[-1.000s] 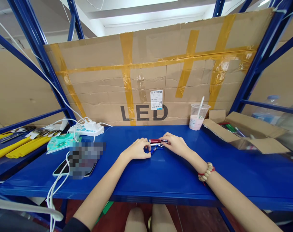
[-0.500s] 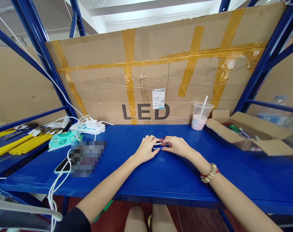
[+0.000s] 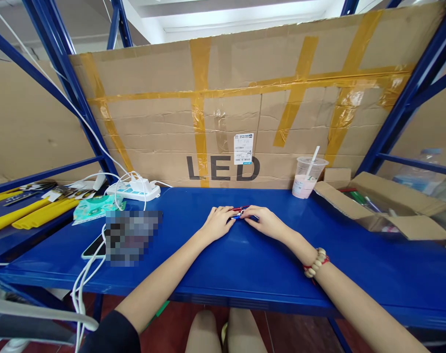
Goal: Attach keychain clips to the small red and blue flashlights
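My left hand (image 3: 218, 222) and my right hand (image 3: 264, 221) meet at the middle of the blue shelf top (image 3: 245, 264). Both are closed around a small bundle of pen-like sticks (image 3: 239, 212), red and blue, that lies on the shelf between the fingertips. Most of the bundle is hidden under my fingers. A bead bracelet (image 3: 316, 263) sits on my right wrist.
A taped cardboard sheet marked LED (image 3: 223, 117) stands behind. A plastic cup with a straw (image 3: 305, 177) and an open cardboard box (image 3: 384, 206) are at the right. A power strip (image 3: 132, 190), white cables, a phone (image 3: 97, 245) and yellow strips (image 3: 27, 218) lie at the left.
My hands have closed in together over the sticks, covering the red stick and blue clip seen a second ago. The view has tilted slightly.
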The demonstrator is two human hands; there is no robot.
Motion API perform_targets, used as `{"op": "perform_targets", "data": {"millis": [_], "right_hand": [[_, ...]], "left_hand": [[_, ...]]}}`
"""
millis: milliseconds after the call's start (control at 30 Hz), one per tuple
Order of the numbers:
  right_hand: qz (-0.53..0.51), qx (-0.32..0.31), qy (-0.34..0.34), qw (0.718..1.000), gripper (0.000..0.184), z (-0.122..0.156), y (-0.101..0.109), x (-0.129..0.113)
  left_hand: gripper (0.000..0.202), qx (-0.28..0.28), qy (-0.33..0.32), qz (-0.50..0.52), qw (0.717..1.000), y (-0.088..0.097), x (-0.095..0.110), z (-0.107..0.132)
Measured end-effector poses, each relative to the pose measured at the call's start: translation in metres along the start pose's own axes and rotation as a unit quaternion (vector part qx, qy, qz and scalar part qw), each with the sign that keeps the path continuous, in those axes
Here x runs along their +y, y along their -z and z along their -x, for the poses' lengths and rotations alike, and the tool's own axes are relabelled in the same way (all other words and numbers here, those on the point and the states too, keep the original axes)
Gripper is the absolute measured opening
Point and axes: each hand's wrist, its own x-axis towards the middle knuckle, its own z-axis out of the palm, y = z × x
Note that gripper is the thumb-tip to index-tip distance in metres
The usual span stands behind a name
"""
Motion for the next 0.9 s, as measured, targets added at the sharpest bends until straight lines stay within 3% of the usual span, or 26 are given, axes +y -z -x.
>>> {"op": "perform_targets", "data": {"millis": [300, 633, 900], "right_hand": [[0.072, -0.026, -0.039, 0.996, 0.022, 0.002, 0.005, -0.008], [0.073, -0.047, -0.042, 0.995, 0.022, 0.003, 0.008, -0.011], [0.063, -0.047, -0.044, 0.996, 0.023, 0.002, 0.007, -0.012]], "left_hand": [[0.031, 0.017, 0.062, -0.067, 0.996, 0.002, -0.004, 0.0], [0.031, -0.002, 0.246, -0.162, 0.956, 0.02, -0.006, 0.004], [0.035, 0.013, 0.271, -0.186, 0.944, 0.019, -0.011, 0.005]]}}
